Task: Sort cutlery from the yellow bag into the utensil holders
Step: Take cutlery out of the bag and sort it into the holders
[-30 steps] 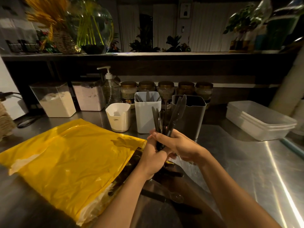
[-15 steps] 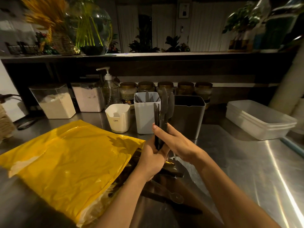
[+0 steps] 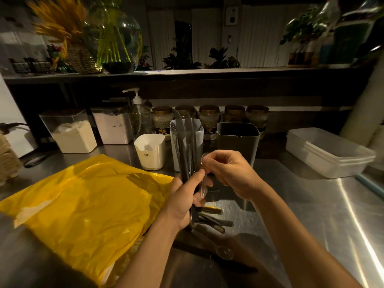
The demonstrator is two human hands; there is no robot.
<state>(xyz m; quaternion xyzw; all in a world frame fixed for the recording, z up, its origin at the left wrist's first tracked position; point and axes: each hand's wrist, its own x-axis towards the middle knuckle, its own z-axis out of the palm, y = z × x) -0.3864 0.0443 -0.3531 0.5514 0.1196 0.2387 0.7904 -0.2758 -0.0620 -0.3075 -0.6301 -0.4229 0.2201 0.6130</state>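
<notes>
Our left hand (image 3: pixel 182 199) is curled tight around a bundle of dark plastic knives (image 3: pixel 185 150), holding them upright with the blades pointing up. Our right hand (image 3: pixel 230 173) is pinching a clear plastic spoon (image 3: pixel 203 189) that sits against the bundle, fingertips closed on its upper end. So we reckon we're mid-sort: pulling the odd one out of the fistful so that only knives are left. The next move probably needs a clean pull on that spoon without loosening the left grip, then a drop into whichever holder takes spoons. The bundle is right in front of the tall white holder (image 3: pixel 197 132), which already has some cutlery in it, though we can't tell what kind. The short white holder (image 3: pixel 150 151) is on its left and the grey holder (image 3: pixel 238 140) on its right. The knives look thin, slick and all alike, so they'd slip easily. The yellow bag (image 3: pixel 83 204) lies flat on the steel counter (image 3: pixel 311 204) to our left, with more dark cutlery (image 3: pixel 214 222) and another clear spoon (image 3: pixel 224 252) spilled by its mouth.
</notes>
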